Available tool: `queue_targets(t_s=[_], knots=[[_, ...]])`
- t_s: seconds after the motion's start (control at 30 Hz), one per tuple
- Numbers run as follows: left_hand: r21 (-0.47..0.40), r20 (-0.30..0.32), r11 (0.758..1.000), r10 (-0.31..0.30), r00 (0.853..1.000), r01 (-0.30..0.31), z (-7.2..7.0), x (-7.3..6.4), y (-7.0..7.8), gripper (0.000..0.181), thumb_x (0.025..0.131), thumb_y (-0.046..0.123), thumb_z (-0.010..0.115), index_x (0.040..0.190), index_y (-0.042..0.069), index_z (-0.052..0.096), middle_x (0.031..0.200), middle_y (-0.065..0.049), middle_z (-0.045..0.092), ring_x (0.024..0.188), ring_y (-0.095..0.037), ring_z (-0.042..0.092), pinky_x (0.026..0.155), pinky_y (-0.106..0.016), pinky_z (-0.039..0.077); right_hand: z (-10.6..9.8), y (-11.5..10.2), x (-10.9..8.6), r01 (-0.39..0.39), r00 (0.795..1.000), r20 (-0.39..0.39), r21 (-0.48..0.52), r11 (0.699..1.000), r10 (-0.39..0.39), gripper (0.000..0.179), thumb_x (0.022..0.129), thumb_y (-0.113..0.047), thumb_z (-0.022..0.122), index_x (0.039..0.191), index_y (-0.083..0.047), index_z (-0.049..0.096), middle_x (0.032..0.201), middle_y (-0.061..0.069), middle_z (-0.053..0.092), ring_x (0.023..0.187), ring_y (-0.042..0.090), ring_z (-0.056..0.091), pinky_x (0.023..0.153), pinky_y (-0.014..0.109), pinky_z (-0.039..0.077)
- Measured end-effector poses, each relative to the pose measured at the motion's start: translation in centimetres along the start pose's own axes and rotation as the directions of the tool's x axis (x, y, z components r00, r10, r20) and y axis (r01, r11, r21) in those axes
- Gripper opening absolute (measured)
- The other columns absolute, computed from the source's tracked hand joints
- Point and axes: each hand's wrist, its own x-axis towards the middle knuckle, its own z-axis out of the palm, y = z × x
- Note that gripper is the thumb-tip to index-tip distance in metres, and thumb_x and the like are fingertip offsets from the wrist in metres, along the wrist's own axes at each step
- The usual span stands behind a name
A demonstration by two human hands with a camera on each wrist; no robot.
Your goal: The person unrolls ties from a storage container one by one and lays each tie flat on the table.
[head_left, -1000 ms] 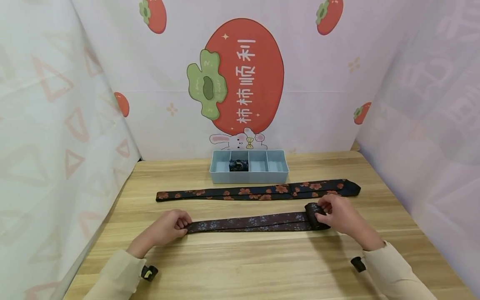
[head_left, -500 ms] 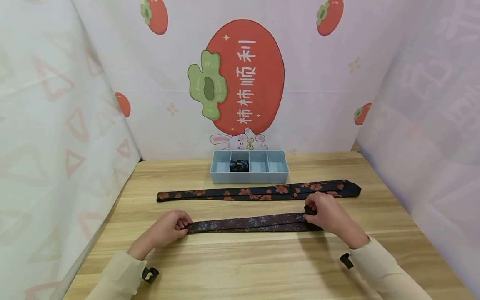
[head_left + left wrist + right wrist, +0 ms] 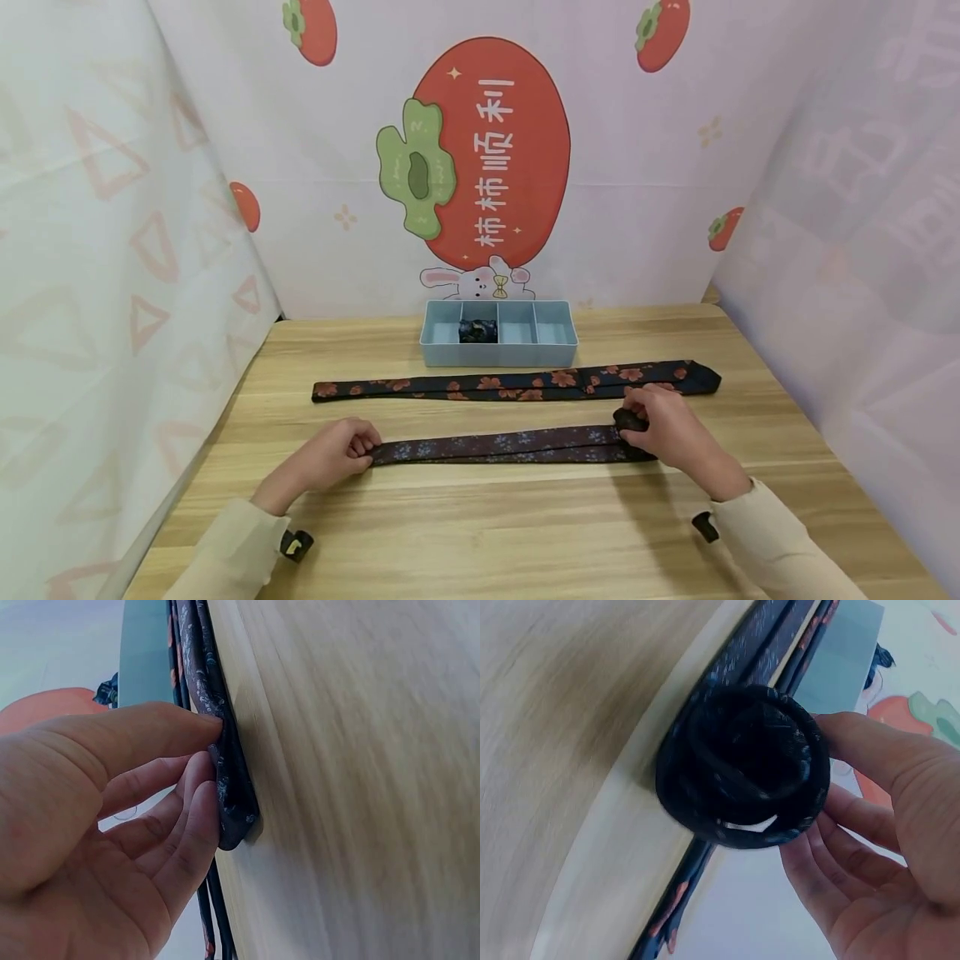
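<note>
On the wooden table, the blue-flowered tie lies stretched between two pinches, the left hand seemingly anchoring its free end, the right hand apparently steadying its coil

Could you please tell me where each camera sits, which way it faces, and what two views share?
Head: on the head, facing forward and down at the table, tray and purple tie; the left hand, right hand and sleeves show.
Left wrist: on that wrist, facing the left hand's pinch on the purple tie's unrolled end; only that hand shows.
Right wrist: on that wrist, facing the rolled end in the right hand's grip; only that hand shows.
Both wrist views share the purple tie and tray.
</note>
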Motion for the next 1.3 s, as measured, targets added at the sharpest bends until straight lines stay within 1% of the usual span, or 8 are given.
queue_targets(t_s=[0.23,0.43,0.57,0.7,0.8,0.9,1.13,1.3], knots=[[0.015,-0.019,0.999,-0.051,0.999,0.051,-0.3,-0.4,-0.5,0.016,0.093,-0.001,0.076,0.106,0.007,0.072,0.097,-0.001,0.066,0.085,-0.012,0.059,0.072,-0.025,0.054,-0.9,1.5,-0.7,-0.037,0.999,0.008,0.055,0.998,0.037,0.03,0.079,-0.006,0.09,0.104,0.001,0.074,0.096,0.011,0.072,0.082,0.021,0.068,0.071,0.041,0.06],[0.033,-0.033,0.999,-0.04,0.999,0.041,-0.3,-0.5,-0.4,0.016,0.092,-0.001,0.076,0.105,0.008,0.073,0.095,0.0,0.066,0.084,-0.011,0.058,0.071,-0.024,0.053,-1.6,2.2,-0.8,-0.093,0.995,0.048,0.065,0.994,0.09,0.027,0.082,-0.007,0.087,0.105,0.0,0.074,0.096,0.01,0.074,0.084,0.022,0.069,0.073,0.043,0.06],[0.046,-0.037,0.999,-0.024,0.999,0.026,-0.4,-0.6,-0.3,0.015,0.091,-0.001,0.076,0.104,0.007,0.073,0.093,0.0,0.065,0.082,-0.011,0.058,0.07,-0.023,0.052,-1.8,1.3,-0.6,-0.074,0.996,0.05,0.071,0.995,0.071,0.027,0.083,-0.007,0.087,0.105,0.0,0.073,0.098,0.01,0.072,0.084,0.021,0.068,0.072,0.041,0.06],[0.042,-0.037,0.999,-0.025,0.999,0.027,-0.3,-0.6,-0.2,0.015,0.091,-0.002,0.076,0.103,0.007,0.072,0.093,0.0,0.065,0.082,-0.01,0.058,0.07,-0.023,0.052,-1.3,0.5,-0.2,-0.009,0.999,0.04,0.074,0.997,0.006,0.026,0.083,-0.004,0.087,0.105,0.0,0.073,0.097,0.009,0.07,0.083,0.016,0.066,0.071,0.035,0.059],[0.037,-0.037,0.999,-0.036,0.999,0.037,-0.2,-0.7,-0.2,0.015,0.091,-0.001,0.076,0.103,0.008,0.073,0.093,0.0,0.065,0.083,-0.01,0.058,0.07,-0.023,0.052,-0.8,0.4,0.0,0.014,0.998,0.055,0.045,0.999,-0.016,0.027,0.081,-0.006,0.089,0.103,-0.002,0.074,0.094,0.006,0.069,0.081,0.013,0.064,0.069,0.032,0.057],[0.031,-0.032,0.999,-0.035,0.999,0.036,-0.1,-0.8,-0.4,0.016,0.092,-0.001,0.076,0.104,0.008,0.072,0.094,0.0,0.066,0.083,-0.011,0.058,0.071,-0.024,0.053,-0.4,0.5,-0.2,0.01,0.999,0.047,0.022,1.0,-0.011,0.029,0.08,-0.009,0.092,0.101,-0.002,0.074,0.092,0.005,0.068,0.08,0.013,0.063,0.069,0.032,0.056],[0.003,-0.029,0.999,-0.05,0.998,0.05,-0.6,-1.1,-1.3,0.016,0.092,-0.001,0.076,0.106,0.006,0.072,0.097,-0.002,0.066,0.085,-0.013,0.059,0.071,-0.025,0.053,-0.6,1.8,-1.0,0.004,0.999,-0.034,-0.011,1.0,-0.004,0.031,0.077,-0.013,0.095,0.096,-0.002,0.073,0.089,0.005,0.067,0.077,0.015,0.062,0.066,0.032,0.055],[0.027,-0.041,0.999,-0.018,0.999,0.02,-1.0,-1.6,-2.2,0.016,0.092,-0.001,0.076,0.105,0.007,0.072,0.096,-0.001,0.067,0.083,-0.008,0.059,0.071,-0.024,0.054,-0.9,3.1,-1.3,-0.041,0.999,0.0,0.03,0.999,0.041,0.027,0.082,-0.013,0.089,0.1,0.0,0.074,0.092,0.007,0.07,0.079,0.016,0.065,0.069,0.036,0.057]])
